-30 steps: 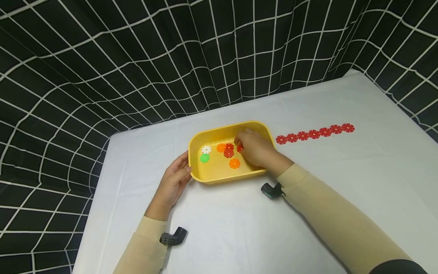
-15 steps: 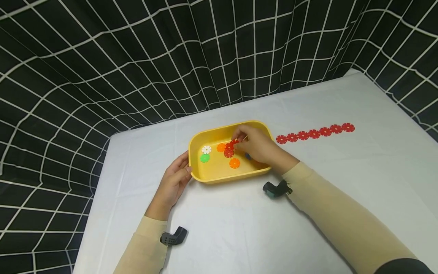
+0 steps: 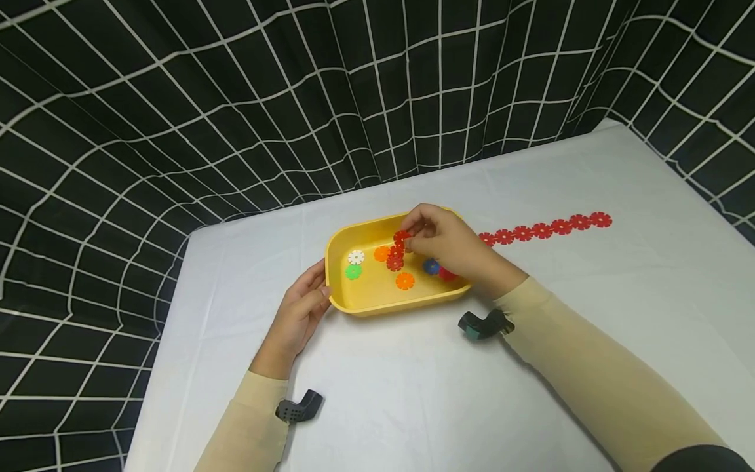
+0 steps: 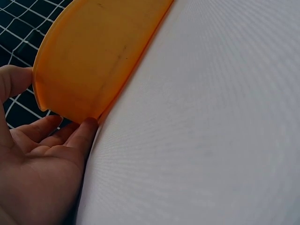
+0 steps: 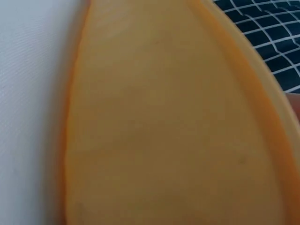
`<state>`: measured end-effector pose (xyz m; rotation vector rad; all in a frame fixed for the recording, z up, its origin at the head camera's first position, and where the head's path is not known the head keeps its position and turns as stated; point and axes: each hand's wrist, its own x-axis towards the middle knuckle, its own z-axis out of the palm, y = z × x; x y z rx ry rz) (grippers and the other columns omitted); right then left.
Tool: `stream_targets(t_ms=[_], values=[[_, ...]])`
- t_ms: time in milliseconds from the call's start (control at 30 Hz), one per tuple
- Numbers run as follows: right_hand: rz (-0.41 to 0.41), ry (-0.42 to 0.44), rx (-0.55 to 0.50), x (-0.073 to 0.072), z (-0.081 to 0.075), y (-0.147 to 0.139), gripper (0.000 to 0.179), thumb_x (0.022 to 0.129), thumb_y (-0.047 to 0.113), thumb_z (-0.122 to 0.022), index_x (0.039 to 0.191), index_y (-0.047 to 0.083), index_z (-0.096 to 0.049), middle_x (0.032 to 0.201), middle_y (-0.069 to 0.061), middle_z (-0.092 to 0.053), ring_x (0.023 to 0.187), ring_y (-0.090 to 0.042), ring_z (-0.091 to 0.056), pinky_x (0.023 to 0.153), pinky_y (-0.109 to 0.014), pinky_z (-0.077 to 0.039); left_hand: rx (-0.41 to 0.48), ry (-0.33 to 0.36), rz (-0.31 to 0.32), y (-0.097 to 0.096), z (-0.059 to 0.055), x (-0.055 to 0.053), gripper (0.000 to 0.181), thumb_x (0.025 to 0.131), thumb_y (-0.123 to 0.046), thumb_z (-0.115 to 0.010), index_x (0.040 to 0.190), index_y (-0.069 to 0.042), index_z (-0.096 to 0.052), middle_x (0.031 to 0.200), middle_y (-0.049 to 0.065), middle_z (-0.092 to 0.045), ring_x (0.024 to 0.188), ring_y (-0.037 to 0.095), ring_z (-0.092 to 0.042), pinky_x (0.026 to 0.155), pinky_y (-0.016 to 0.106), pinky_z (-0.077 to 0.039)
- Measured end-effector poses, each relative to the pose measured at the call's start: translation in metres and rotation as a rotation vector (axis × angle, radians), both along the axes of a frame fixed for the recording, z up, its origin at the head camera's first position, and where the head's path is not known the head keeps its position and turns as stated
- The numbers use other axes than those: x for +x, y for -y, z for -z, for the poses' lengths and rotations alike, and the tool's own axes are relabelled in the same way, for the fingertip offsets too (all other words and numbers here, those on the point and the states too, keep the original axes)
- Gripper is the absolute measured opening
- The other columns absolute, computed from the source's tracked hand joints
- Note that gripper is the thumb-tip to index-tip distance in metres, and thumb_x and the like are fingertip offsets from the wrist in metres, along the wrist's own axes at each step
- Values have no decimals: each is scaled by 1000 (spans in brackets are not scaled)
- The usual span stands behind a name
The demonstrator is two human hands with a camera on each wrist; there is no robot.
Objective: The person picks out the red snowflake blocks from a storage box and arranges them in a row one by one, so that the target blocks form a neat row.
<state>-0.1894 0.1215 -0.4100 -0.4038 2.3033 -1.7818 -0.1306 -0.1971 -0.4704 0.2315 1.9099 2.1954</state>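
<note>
My right hand (image 3: pixel 449 244) is over the yellow tub (image 3: pixel 401 307), pinching a red snowflake disc (image 3: pixel 402 236) between thumb and forefinger. Just under it, more red discs (image 3: pixel 394 263) overlap on the tub floor. A blue disc (image 3: pixel 431 267) and another red disc (image 3: pixel 447 275) lie below my palm, partly covered by it. At the tub's left end, my left hand (image 3: pixel 295 318) grips the wall, thumb near the rim. The left wrist view has its fingertips (image 4: pixel 89 124) at the tub's lower edge. In the right wrist view the tub's outer wall (image 5: pixel 159 117) hides the pinched disc.
Also in the tub are a white disc (image 3: pixel 356 257), a green disc (image 3: pixel 353 272) and two orange discs (image 3: pixel 404 281). A row of red discs (image 3: pixel 542 230) stretches rightward on the white table (image 3: pixel 377 393). A dark gridded curtain (image 3: pixel 265 98) hangs behind.
My right hand has drawn a red disc leftward across the tub and raised it, uncovering the blue disc and a red one. My left hand stays on the tub.
</note>
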Motion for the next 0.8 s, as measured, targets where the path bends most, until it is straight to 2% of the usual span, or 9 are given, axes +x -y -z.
stream_targets(t_ms=[167, 300, 567, 800], values=[[-8, 10, -30, -2, -8, -14, 20, 104, 3, -69, 124, 2, -66, 117, -16, -67, 102, -33, -65, 91, -32, -62, 2, 4, -4, 0, 0, -1, 63, 106, -1, -53, 167, 1, -36, 169, 12, -41, 154, 26, -41, 118, 37, -44], [17, 9, -30, -6, -15, -30, 20, 106, 6, -69, 126, 3, -66, 120, -15, -67, 105, -33, -64, 93, -31, -61, 2, 3, -2, 0, 1, -1, 64, 106, -2, -53, 167, 2, -35, 170, 14, -40, 154, 27, -41, 118, 37, -44], [152, 21, 42, -17, -25, -73, 29, 107, 20, -72, 134, 9, -68, 128, -10, -67, 111, -29, -62, 90, -30, -62, -5, 7, -8, -1, -1, 0, 64, 106, -2, -53, 167, 2, -35, 170, 14, -40, 153, 26, -42, 117, 37, -45], [279, 85, -71, -31, -16, -123, 33, 107, 22, -73, 137, 9, -69, 129, -10, -67, 112, -28, -65, 90, -23, -61, 1, 5, -3, 0, 0, -1, 64, 106, -2, -54, 167, 2, -35, 170, 14, -40, 153, 27, -42, 117, 37, -45]])
